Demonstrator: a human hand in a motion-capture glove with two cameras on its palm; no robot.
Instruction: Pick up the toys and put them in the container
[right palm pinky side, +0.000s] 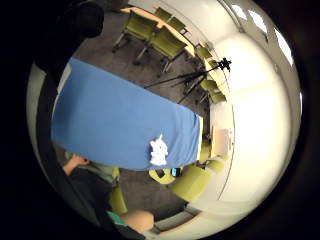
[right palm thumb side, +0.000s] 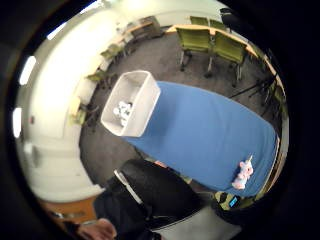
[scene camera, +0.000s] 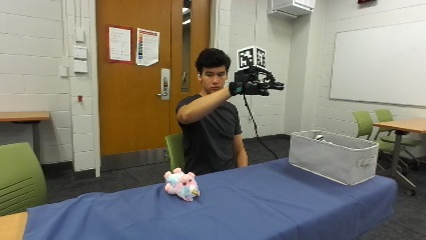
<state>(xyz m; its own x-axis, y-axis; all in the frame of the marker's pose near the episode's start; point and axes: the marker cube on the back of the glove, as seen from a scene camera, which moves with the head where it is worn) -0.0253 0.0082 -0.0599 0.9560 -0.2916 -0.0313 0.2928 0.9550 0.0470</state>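
Plush toy lay on blue tablecloth, far below my raised right hand. Fingers stretched out flat, holding nothing. Container sat at table's end, well below hand, well apart from toy; small toys inside.

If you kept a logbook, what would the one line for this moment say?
gloved hand: raised high over table, holding nothing | plush toy: lying on blue cloth | container: at table end, some toys inside

No legible text on anything.
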